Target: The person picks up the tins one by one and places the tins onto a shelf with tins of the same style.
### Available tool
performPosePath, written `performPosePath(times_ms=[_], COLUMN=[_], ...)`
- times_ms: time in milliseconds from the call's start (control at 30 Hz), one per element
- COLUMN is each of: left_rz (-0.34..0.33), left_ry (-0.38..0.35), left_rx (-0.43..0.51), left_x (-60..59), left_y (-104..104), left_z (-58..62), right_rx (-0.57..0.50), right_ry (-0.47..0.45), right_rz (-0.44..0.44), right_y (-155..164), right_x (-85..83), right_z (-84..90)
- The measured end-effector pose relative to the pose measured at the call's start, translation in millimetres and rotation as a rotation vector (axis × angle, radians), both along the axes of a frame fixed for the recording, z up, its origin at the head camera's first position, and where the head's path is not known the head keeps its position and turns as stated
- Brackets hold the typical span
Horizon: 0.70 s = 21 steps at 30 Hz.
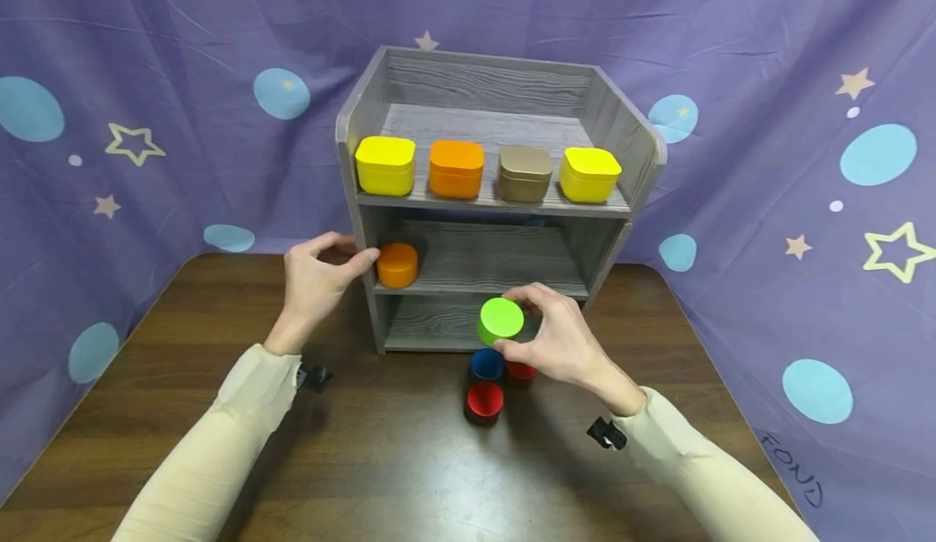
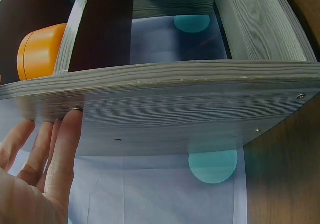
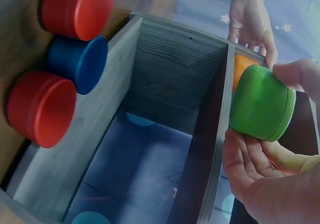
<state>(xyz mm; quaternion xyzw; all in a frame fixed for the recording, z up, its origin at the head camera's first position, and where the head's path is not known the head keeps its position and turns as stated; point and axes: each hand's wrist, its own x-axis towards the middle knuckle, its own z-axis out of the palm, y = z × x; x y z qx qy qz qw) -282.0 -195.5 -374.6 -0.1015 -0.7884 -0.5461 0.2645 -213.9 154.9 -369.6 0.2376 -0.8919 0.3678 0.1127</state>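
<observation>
My right hand (image 1: 559, 335) holds a green lidded container (image 1: 500, 319) between thumb and fingers, in front of the grey shelf unit's (image 1: 490, 207) middle shelf. The right wrist view shows the container's rounded side and lid seam (image 3: 262, 103). On the left, my left hand (image 1: 314, 278) grips the unit's side panel (image 2: 165, 93), straight fingers (image 2: 65, 149) against its outer face and the thumb over the front edge. Just beside that thumb, an orange round container (image 1: 398, 266) sits at the left end of the middle shelf.
Along the top shelf stand a yellow box (image 1: 385, 166), an orange box (image 1: 457, 170), a brown box (image 1: 524, 175) and another yellow box (image 1: 589, 175). Below my right hand, a blue container (image 1: 486, 366) and two red containers (image 1: 484, 402) stand on the wooden table (image 1: 366, 461). A purple curtain hangs behind.
</observation>
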Motion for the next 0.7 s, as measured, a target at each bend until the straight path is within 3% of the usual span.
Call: performPosePath(times_ms=[700], left_rz=[-0.012], left_ry=[-0.012], left_rx=[-0.005], left_x=[2.4], left_y=[-1], left_z=[1.0], right_rx=[-0.017], right_ry=[-0.101], right_rz=[0.053], right_y=[-29], right_x=[-48.0], right_z=[20.9])
